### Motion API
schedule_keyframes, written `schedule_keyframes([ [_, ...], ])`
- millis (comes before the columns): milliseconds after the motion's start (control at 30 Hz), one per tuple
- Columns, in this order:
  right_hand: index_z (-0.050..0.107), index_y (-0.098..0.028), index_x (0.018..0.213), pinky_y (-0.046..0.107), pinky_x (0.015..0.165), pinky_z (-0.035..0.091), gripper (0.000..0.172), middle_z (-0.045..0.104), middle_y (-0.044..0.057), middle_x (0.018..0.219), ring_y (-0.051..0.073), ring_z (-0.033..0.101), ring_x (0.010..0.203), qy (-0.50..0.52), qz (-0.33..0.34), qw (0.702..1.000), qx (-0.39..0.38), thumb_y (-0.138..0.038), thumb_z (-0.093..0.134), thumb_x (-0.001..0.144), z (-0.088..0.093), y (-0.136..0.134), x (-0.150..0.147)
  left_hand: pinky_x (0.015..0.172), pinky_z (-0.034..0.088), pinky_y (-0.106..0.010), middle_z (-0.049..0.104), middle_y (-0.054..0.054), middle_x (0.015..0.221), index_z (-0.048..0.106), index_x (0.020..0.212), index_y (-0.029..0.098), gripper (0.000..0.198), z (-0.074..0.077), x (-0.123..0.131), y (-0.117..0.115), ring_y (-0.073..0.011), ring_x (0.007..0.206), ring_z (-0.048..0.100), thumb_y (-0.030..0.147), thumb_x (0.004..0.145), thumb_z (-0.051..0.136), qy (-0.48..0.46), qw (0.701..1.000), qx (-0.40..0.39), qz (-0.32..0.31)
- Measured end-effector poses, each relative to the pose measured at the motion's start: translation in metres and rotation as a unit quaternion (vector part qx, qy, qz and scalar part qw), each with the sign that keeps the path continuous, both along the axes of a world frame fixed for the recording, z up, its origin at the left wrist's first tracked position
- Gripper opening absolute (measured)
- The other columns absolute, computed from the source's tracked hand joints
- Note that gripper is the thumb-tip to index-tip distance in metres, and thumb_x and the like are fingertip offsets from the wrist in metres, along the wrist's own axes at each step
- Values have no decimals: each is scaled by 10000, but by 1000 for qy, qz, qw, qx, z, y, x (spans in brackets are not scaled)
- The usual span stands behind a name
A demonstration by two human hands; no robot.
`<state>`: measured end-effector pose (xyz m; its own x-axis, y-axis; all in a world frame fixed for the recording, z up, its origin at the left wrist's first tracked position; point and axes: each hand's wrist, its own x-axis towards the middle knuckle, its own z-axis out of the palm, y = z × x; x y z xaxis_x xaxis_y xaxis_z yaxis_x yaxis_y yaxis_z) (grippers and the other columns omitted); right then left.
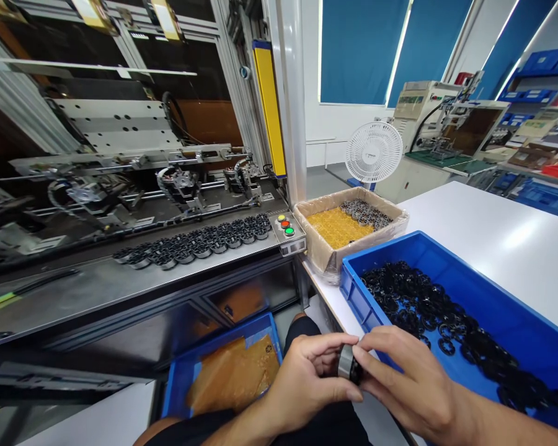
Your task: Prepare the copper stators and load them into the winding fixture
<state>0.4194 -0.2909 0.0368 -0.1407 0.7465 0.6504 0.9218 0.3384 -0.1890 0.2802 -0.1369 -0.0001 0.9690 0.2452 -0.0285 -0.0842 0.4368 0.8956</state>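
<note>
A stator core [345, 362], a short grey metal ring with a black plastic part on its right side, is held between both hands above my lap. My left hand [304, 375] wraps its thumb and fingers around the ring. The fingertips of my right hand [404, 371] are pinched against the black part from the right, partly hiding it. Just right of the hands stands a blue bin [439, 260] with many loose black plastic rings [446, 345]. Rows of similar cores with black plastic [199, 241] cover part of the metal ledge [93, 288] at left.
A plastic-lined box [328, 260] holds grey cores [365, 214] on yellow sheet, beside the control buttons [286, 225]. A machine [116, 133] spans the left. Below the ledge lies another blue bin [174, 384] with brown sheet. A white fan [374, 152] stands behind the white table [488, 229].
</note>
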Motion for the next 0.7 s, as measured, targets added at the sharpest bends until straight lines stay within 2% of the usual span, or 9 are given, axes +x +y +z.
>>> schedule_keyframes([
  [100, 551, -136, 1354, 393, 895, 581, 455, 660, 153, 1118, 231, 637, 1053, 56, -12, 998, -7, -128, 635, 908, 2, 1, 3, 927, 569, -317, 755, -116, 1125, 647, 1325, 187, 548, 7, -9, -5, -231, 1006, 728, 352, 819, 776, -43, 997, 60, -2],
  [200, 536, -203, 1405, 376, 953, 562, 595, 635, 156, 1257, 244, 637, 1144, 192, -29, 977, -93, -427, 716, 884, 6, 3, 8, 1080, 483, -409, 645, -152, 1360, 527, 1450, 226, 538, 12, -19, -9, -278, 1207, 657, 377, 941, 610, -56, 991, 114, -35],
  [233, 581, -204, 1360, 352, 934, 565, 586, 660, 142, 1223, 235, 656, 1110, 236, -25, 963, -128, -506, 703, 872, 6, 4, 10, 1098, 467, -418, 625, -156, 1388, 513, 1461, 227, 538, 12, -21, -10, -289, 1240, 638, 381, 951, 587, -62, 989, 133, -36],
  [300, 697, -188, 1153, 300, 831, 567, 459, 714, 90, 1014, 192, 684, 929, 297, -3, 938, -181, -564, 637, 896, 8, 7, 10, 1103, 463, -414, 626, -160, 1389, 510, 1463, 216, 539, 8, -22, -11, -301, 1258, 628, 380, 953, 573, -90, 979, 182, -30],
  [367, 720, -166, 969, 275, 729, 536, 438, 679, 48, 824, 158, 637, 769, 326, 10, 924, -199, -581, 587, 921, 9, 8, 7, 1078, 486, -387, 647, -150, 1365, 494, 1472, 225, 540, 2, -19, -10, -296, 1222, 653, 344, 952, 575, -143, 962, 232, -17],
  [433, 708, -160, 937, 270, 711, 513, 411, 648, 33, 783, 146, 599, 738, 333, 12, 922, -194, -555, 594, 929, 9, 9, 4, 1047, 503, -348, 658, -127, 1359, 471, 1483, 260, 535, -3, -16, -9, -277, 1197, 670, 279, 957, 565, -186, 944, 274, -5],
  [567, 696, -165, 1048, 267, 773, 519, 238, 681, 36, 863, 145, 626, 814, 321, 13, 932, -165, -361, 696, 913, 6, 7, 0, 1018, 509, -311, 686, -108, 1321, 477, 1468, 289, 491, -6, -14, -9, -256, 1174, 683, 252, 980, 520, -189, 937, 295, 7],
  [633, 684, -162, 1108, 275, 785, 533, 253, 701, 48, 900, 152, 647, 841, 308, 15, 939, -150, -305, 713, 901, 5, 6, 0, 1017, 511, -323, 692, -116, 1306, 495, 1453, 275, 467, -4, -17, -10, -261, 1165, 684, 300, 987, 513, -165, 946, 280, 0],
  [700, 667, -157, 1171, 284, 793, 556, 345, 719, 62, 928, 163, 671, 856, 292, 19, 946, -141, -342, 730, 887, 7, 5, 0, 1019, 512, -342, 690, -129, 1297, 508, 1441, 255, 458, -1, -20, -11, -266, 1158, 682, 347, 993, 503, -146, 954, 262, -13],
])
